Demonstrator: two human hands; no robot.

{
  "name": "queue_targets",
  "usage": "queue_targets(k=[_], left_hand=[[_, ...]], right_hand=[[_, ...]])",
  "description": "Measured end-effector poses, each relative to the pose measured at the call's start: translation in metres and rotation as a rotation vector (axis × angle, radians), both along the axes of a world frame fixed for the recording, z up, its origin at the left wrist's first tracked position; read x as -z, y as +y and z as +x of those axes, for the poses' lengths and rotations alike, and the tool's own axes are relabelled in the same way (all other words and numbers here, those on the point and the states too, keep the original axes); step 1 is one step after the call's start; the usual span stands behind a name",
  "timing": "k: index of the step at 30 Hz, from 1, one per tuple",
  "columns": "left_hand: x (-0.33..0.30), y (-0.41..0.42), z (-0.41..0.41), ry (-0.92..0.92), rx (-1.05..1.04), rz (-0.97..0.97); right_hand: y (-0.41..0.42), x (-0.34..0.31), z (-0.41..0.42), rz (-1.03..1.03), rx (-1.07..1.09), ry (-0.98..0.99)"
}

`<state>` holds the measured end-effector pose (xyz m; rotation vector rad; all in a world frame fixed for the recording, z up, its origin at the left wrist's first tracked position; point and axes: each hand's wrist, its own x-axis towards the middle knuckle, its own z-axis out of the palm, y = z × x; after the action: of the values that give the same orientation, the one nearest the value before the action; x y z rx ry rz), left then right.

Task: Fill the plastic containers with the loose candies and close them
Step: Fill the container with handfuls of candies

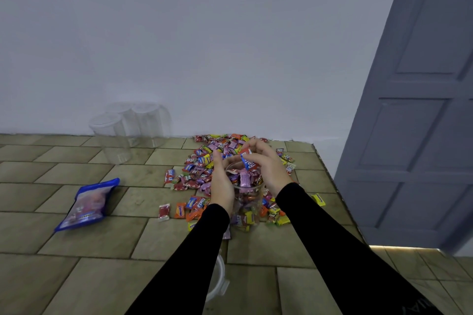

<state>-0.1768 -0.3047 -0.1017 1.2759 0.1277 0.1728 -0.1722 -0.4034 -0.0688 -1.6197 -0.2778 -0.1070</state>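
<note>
Clear plastic forms the jar point(247, 202) standing on the tiled table point(102, 238) between the person's two forearms, already packed with wrapped candies up to near its rim. The left hand point(222, 184) lies against the jar's left side near the rim, fingers fairly straight and pointing away from the camera; whether it truly grips the jar I cannot tell. The right hand point(268, 166) hovers over the jar's mouth with curled fingers holding a blue, red and white candy wrapper point(247, 160) just above the opening. Behind and around the jar spreads a pile of loose candies point(204, 161) in red, pink, yellow, orange and blue wrappers, reaching back to the white wall point(204, 46). Three empty jars point(128, 130), with lids on, stand close together at the far left against the wall, well apart from the pile. A blue candy bag point(88, 206) lies flat on the table to the left. A white lid point(218, 279) lies near the table's front, partly hidden under the left sleeve. A grey door point(422, 110) stands to the right.
</note>
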Motion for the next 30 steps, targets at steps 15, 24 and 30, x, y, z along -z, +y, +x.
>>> queue_targets(k=[15,24,30], left_hand=[[0.002,0.003,0.0,0.0,0.045,0.017],[0.006,0.002,0.0,0.021,0.031,0.005],[0.007,0.002,0.003,0.016,0.068,-0.061]], right_hand=[[-0.014,0.002,-0.014,-0.707,0.114,-0.375],[0.001,-0.032,-0.012,-1.157,-0.06,-0.058],[0.02,-0.026,-0.001,-1.359,-0.062,-0.057]])
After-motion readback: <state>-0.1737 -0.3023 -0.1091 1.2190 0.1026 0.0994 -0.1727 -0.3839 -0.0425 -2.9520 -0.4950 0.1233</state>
